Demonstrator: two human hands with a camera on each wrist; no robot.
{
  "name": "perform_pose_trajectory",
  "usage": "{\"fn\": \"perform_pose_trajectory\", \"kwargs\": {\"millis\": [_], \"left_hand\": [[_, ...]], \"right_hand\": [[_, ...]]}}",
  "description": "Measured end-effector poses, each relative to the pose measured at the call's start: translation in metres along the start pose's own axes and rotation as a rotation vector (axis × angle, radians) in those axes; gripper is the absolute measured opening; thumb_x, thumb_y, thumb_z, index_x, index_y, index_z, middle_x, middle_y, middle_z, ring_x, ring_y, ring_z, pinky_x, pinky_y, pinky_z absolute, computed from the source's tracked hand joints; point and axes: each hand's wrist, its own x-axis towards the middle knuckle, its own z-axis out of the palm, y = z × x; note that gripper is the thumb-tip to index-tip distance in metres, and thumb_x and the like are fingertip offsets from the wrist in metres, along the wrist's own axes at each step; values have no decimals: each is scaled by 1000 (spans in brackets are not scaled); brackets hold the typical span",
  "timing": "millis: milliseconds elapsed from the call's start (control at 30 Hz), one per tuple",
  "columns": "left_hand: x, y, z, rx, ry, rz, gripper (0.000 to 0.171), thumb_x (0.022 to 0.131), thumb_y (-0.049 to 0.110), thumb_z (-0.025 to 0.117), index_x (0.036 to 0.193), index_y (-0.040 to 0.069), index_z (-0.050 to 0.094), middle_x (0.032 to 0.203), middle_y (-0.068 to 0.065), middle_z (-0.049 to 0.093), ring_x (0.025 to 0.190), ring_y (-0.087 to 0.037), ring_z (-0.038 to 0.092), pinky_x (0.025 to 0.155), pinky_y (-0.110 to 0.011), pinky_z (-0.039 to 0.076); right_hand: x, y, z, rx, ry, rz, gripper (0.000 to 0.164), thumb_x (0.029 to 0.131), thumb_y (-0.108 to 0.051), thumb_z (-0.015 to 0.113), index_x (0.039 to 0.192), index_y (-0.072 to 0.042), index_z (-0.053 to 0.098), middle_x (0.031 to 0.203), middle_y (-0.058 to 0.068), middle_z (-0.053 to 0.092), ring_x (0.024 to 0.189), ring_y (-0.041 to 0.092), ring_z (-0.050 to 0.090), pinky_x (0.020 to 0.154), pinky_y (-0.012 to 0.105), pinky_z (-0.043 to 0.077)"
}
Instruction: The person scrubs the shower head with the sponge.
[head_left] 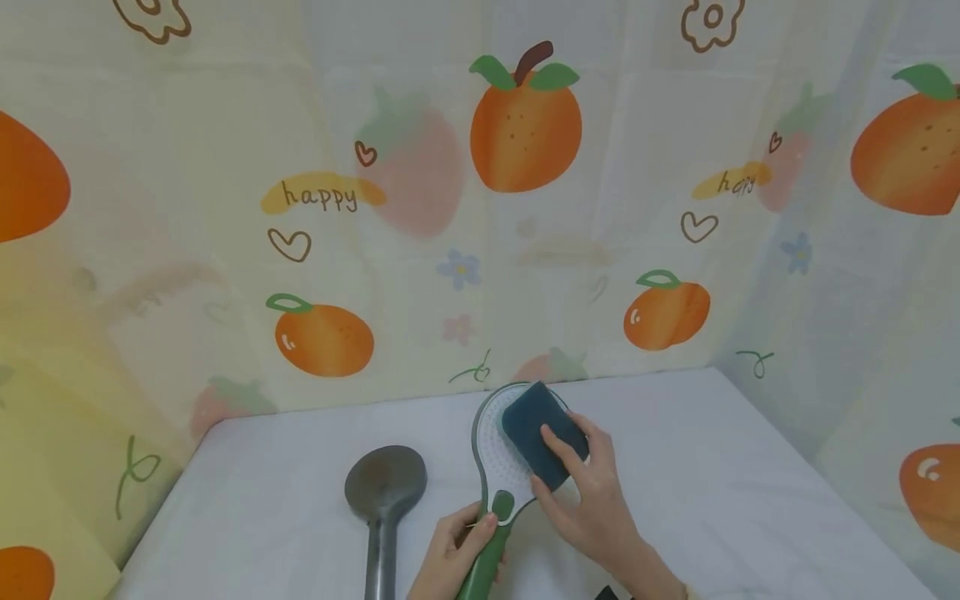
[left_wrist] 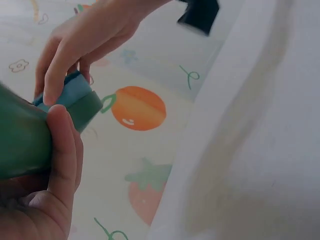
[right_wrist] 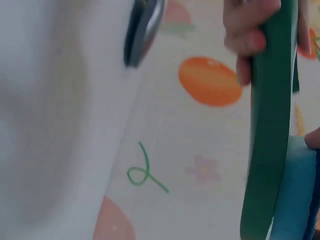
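A green handheld shower head with a white, dotted spray face is tilted up in front of me. My left hand grips its green handle, thumb on top just below the dark green button. Against the right part of the spray face, my right hand holds a blue sponge with a dark scouring layer outward, fingers spread over it. From the right wrist, the sponge lies flat along the face side of the shower head. The left wrist view shows the right fingers bent over the sponge.
A grey metal ladle lies on the white tabletop left of the hands, bowl toward the back. Behind and at both sides hangs a fruit-printed cloth. Part of a small black object shows at the bottom edge, by the right wrist.
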Motion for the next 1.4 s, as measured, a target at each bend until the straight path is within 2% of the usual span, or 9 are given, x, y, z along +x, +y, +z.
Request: {"fn": "perform_pose_trajectory", "kwargs": {"millis": [200,333,500,633,767,867,1100,1267,1400], "left_hand": [[1,2,0,5,9,7,35,101,19,41,109,-13,52,72,-8,62,52,-10,59,51,-23,51],[1,4,1,3,10,10,34,100,18,41,108,-13,52,72,-11,61,51,-10,58,51,-23,50],[1,5,2,7,-16,18,34,100,17,40,101,-15,52,74,-14,61,52,-9,58,51,-21,49],[0,4,1,6,-10,18,35,100,18,40,101,-15,52,73,-13,61,52,-10,58,51,-22,50],[0,5,-1,18,48,17,36,100,19,41,101,-15,53,73,-19,61,51,-10,58,51,-24,51],[0,6,-3,28,83,15,37,101,20,41,102,-15,53,72,-15,61,50,-10,58,51,-25,51],[2,3,-3,3,30,23,37,100,19,42,101,-17,52,73,-12,60,52,-9,58,51,-23,51],[0,2,-1,0,-33,35,35,100,16,40,99,-17,50,71,-6,60,53,-7,57,51,-21,50],[-1,3,0,-7,-59,28,36,101,17,40,101,-18,49,71,-5,59,53,-7,57,50,-20,49]], "right_hand": [[-8,-10,3,31,-9,-86,49,88,-37,59,127,-8,56,131,21,41,116,33,39,88,33,41],[2,7,-1,18,33,-17,48,83,-31,67,124,-8,59,132,20,42,116,32,39,87,27,41],[14,28,-7,-31,110,84,57,70,-8,76,124,-5,58,129,22,43,116,32,39,88,10,36],[8,22,-5,-52,117,109,58,68,-7,78,123,-5,59,127,23,44,113,32,41,83,20,44],[-11,0,5,-27,47,47,50,81,-30,70,124,-8,59,127,23,43,112,31,41,75,34,45],[-22,-14,12,5,-2,-12,50,87,-41,60,126,-10,57,128,21,42,113,29,41,78,30,43],[-5,8,7,2,60,55,48,81,-30,70,122,-7,60,127,21,44,113,31,41,80,28,44],[12,28,3,-26,130,148,53,71,-8,76,120,-4,60,126,21,43,112,29,40,82,14,41],[12,25,7,-27,134,115,56,67,-5,78,120,-4,60,125,22,44,110,30,41,77,23,47]]}}
